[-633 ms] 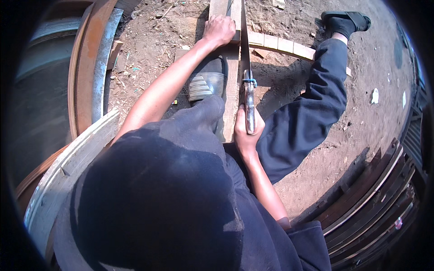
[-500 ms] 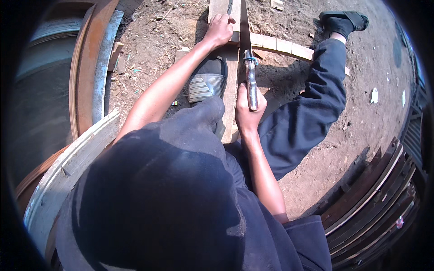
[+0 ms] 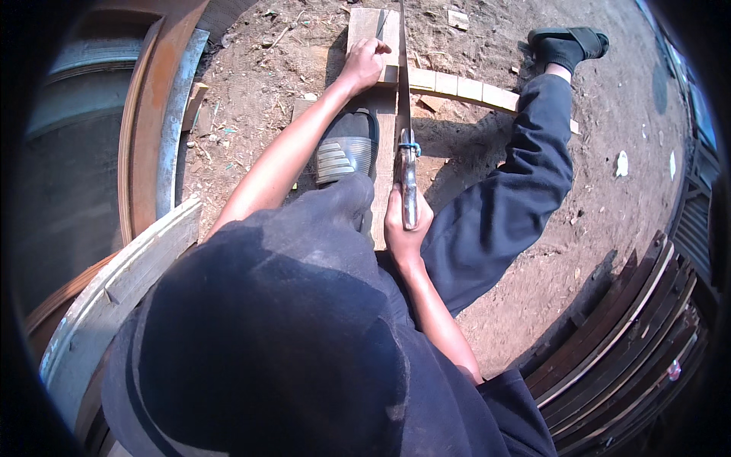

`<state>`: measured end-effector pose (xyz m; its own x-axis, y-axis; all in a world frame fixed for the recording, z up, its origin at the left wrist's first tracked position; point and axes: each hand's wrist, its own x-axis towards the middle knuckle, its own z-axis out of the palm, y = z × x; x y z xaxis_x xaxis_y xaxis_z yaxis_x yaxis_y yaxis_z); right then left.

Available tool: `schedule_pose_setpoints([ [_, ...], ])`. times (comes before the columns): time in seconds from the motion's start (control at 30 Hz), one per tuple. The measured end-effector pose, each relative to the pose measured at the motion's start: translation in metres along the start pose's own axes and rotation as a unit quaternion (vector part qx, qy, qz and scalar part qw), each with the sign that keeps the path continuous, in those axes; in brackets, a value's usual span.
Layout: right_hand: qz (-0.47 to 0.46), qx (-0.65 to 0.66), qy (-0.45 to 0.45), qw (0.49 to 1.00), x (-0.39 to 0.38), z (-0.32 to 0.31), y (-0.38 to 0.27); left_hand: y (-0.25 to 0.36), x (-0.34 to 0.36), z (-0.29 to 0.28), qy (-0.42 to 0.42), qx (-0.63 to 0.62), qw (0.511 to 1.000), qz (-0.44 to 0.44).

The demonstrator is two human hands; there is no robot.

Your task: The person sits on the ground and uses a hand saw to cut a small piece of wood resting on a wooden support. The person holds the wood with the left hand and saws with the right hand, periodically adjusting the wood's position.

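Note:
My right hand point(image 3: 405, 222) is closed round the handle of a hand saw point(image 3: 408, 164), whose long blade runs away from me along the right side of a pale upright-lying board point(image 3: 374, 19). My left hand point(image 3: 364, 65) rests on that board with curled fingers, beside a short crosswise piece of wood point(image 3: 390, 76) and a thin dark strip. My dark sandalled foot point(image 3: 346, 152) lies against the board below the left hand. A pale jointed slat point(image 3: 464, 89) extends rightward from the board, partly behind my right leg point(image 3: 533, 175).
Leaning frames and boards point(image 3: 145, 137) line the left side, with a weathered plank point(image 3: 122, 289) nearer me. Dark slats point(image 3: 609, 343) are stacked at lower right. Dirt ground point(image 3: 609, 137) holds chips and scraps. Corrugated sheeting point(image 3: 693, 228) edges the right rim.
The saw in my right hand went forward, then came back toward me. My left hand stays on the board, and the view has shifted slightly.

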<state>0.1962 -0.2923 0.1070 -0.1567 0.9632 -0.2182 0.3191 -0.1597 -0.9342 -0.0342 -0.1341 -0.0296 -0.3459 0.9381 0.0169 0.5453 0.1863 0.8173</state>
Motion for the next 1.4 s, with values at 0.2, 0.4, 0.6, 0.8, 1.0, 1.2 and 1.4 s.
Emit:
schedule_pose_setpoints([
  [0.2, -0.021, 0.050, 0.029, 0.998, 0.059, 0.024, -0.016, 0.022, 0.003, 0.004, -0.036, -0.008, 0.999, -0.025],
  [0.4, -0.025, -0.017, -0.014, 0.999, 0.002, -0.001, -0.001, -0.002, 0.002, -0.004, -0.015, 0.012, 1.000, -0.014],
  [0.6, -0.032, 0.054, 0.025, 0.998, 0.057, 0.031, -0.021, 0.012, 0.004, 0.009, -0.016, 0.017, 1.000, -0.015],
  [0.8, -0.020, -0.006, 0.008, 1.000, -0.007, -0.011, -0.004, 0.015, 0.004, 0.000, -0.036, 0.040, 0.999, -0.004],
  [1.0, -0.017, 0.056, 0.027, 0.998, 0.061, 0.024, -0.018, 0.017, 0.003, 0.009, 0.022, 0.013, 0.998, -0.057],
  [1.2, -0.029, -0.006, 0.007, 1.000, -0.001, 0.004, -0.003, 0.006, 0.002, 0.007, 0.012, 0.009, 0.998, -0.061],
  [1.4, -0.016, 0.061, 0.044, 0.997, 0.071, 0.023, -0.023, 0.014, 0.005, 0.014, 0.034, 0.016, 0.999, -0.035],
])
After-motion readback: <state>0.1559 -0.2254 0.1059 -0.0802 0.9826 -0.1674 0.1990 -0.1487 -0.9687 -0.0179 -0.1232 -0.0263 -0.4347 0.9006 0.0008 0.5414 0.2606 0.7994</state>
